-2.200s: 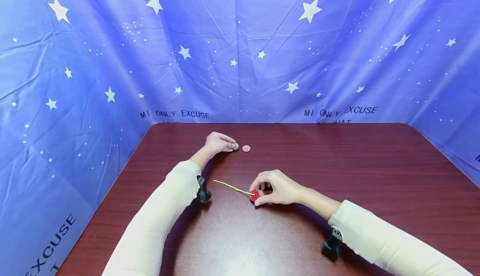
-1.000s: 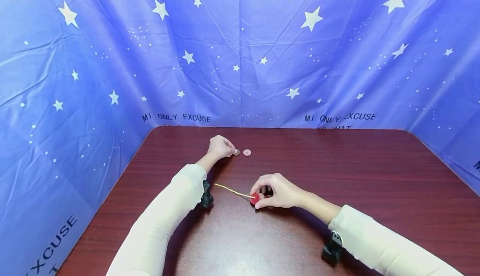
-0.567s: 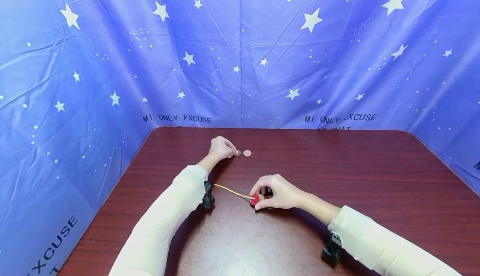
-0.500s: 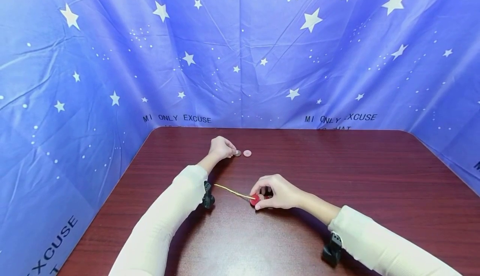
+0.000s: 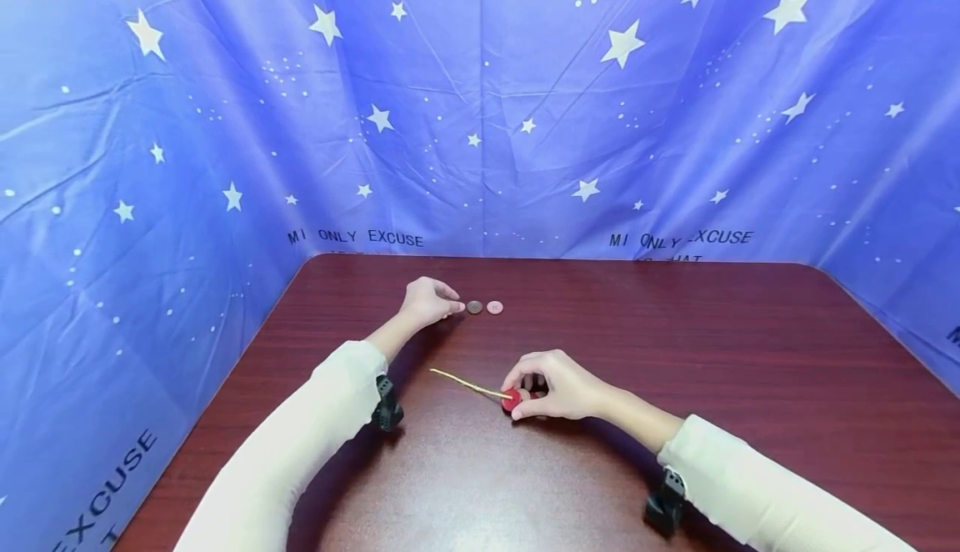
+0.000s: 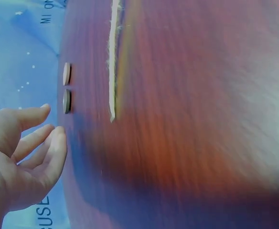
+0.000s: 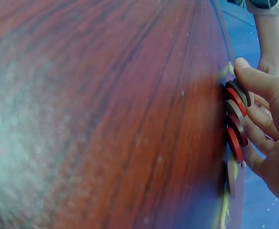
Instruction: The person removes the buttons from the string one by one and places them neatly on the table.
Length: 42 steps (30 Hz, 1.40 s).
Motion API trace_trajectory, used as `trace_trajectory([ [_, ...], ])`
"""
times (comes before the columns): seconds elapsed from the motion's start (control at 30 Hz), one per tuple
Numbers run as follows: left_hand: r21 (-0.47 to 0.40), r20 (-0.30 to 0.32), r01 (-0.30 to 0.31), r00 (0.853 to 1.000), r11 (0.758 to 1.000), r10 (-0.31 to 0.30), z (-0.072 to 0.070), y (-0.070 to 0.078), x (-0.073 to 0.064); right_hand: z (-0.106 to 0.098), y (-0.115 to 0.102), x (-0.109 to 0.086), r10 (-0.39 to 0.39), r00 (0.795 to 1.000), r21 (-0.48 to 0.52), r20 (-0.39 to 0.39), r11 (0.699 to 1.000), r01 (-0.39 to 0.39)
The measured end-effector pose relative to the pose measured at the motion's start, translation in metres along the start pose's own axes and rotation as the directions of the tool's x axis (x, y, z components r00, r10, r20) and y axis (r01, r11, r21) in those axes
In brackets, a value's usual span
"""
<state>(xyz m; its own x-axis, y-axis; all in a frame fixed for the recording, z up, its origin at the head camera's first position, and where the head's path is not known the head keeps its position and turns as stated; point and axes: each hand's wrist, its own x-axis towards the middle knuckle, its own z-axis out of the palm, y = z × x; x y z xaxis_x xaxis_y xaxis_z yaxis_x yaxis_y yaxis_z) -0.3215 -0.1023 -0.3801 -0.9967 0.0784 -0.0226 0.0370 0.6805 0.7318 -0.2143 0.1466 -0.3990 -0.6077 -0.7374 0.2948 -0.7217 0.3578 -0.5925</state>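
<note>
We see the left hand point(image 5: 431, 303), thumb and fingertips apart, just beside the brown button point(image 5: 475, 308), the pink button point(image 5: 495, 308) next along on the table point(image 5: 675, 335). And here we have the right hand point(image 5: 561, 385) pinching the strung buttons point(image 5: 510, 403), yellow cord point(image 5: 467, 383) trailing leftward.

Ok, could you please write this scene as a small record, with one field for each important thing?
Left hand: fingers relaxed, holds nothing, just left of the brown button
Right hand: holds the strung buttons
Loose pair: brown button and pink button, flat, side by side, apart
Yellow cord: free end extends left from the red button
Table: reddish-brown, wood-grained
Backdrop: blue cloth, white stars, black lettering
</note>
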Motion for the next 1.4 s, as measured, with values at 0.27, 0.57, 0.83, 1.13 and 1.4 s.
trace_trajectory([
  [0.27, 0.096, 0.035, -0.112, 0.993, 0.989, 0.109, -0.012, -0.01, -0.026, 0.001, -0.001, 0.002, -0.01, 1.0, 0.003, -0.001, 1.0, 0.01],
  [0.57, 0.073, 0.137, -0.211, 0.97, 0.975, 0.2, -0.005, -0.004, -0.055, 0.001, -0.002, 0.002, -0.022, 1.0, 0.015, -0.004, 1.0, 0.022],
  [0.83, 0.02, 0.234, -0.29, 0.932, 0.957, 0.278, 0.004, -0.003, -0.072, 0.001, 0.0, 0.002, -0.035, 0.999, 0.03, -0.015, 0.999, 0.036],
  [1.13, -0.074, 0.378, -0.423, 0.826, 0.903, 0.417, 0.023, 0.005, -0.095, 0.001, 0.0, 0.0, 0.052, 0.998, 0.033, -0.024, 0.998, -0.051],
  [1.4, -0.031, 0.359, -0.516, 0.793, 0.856, 0.491, 0.037, 0.012, -0.108, 0.0, 0.001, -0.002, 0.052, 0.998, 0.044, -0.031, 0.998, -0.05],
])
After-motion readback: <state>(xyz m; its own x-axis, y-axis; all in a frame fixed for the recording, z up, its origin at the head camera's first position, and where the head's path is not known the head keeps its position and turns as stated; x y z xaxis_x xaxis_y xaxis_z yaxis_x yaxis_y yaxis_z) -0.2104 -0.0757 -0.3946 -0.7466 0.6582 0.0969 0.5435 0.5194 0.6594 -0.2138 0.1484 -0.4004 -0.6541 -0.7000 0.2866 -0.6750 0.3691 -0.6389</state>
